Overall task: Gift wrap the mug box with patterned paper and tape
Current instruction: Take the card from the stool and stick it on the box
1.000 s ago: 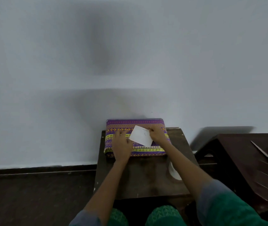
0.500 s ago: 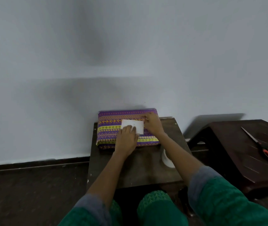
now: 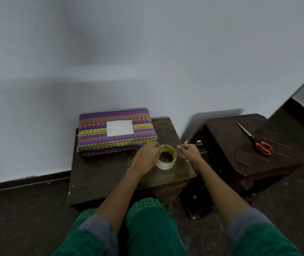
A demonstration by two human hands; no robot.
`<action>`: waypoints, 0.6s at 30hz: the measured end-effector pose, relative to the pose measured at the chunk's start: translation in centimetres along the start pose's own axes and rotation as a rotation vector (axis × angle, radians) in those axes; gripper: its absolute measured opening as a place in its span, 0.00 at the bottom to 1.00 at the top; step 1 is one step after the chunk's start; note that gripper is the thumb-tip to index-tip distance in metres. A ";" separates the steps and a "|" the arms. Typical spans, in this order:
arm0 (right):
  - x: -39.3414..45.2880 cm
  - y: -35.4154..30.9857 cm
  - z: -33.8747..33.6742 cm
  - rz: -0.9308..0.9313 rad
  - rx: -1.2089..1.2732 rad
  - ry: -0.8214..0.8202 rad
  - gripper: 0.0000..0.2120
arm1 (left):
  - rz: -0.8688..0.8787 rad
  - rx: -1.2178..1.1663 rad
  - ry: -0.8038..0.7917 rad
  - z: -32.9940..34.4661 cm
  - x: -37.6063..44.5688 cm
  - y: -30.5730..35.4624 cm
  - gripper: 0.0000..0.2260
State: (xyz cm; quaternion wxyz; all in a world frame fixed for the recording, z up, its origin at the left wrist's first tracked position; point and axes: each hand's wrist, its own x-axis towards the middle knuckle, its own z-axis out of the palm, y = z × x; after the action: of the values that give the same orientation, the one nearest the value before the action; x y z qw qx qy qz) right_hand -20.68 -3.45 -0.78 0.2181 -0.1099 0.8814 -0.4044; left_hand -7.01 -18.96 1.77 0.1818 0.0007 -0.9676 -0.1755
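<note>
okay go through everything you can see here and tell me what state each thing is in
box: fully wrapped, lying flat on the table, white card on top
tape roll: on the table, held by the left hand
right hand: fingers pinched, apparently on the tape end
scissors: closed, lying on the stool

Green patterned clothing (image 3: 153, 228), grey-cuffed sleeves (image 3: 96, 230), bare forearms
</note>
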 end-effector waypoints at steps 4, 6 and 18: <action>-0.3 1.6 0.8 0.124 0.329 0.000 0.15 | -0.010 -0.060 -0.129 2.4 -0.2 2.0 0.10; -0.8 2.1 0.7 0.164 0.488 -0.020 0.12 | -0.054 -0.061 -0.196 3.0 0.2 2.3 0.11; -1.9 2.0 1.4 0.048 0.620 -0.165 0.08 | -0.292 -0.382 -0.484 2.8 2.5 2.4 0.14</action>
State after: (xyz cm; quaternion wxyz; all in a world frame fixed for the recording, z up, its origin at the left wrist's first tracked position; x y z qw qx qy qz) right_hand -18.39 -2.43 -2.53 0.3213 -0.0496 0.6979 -0.6381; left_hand -10.15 -15.91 0.99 -0.0835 0.0633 -0.9220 -0.3728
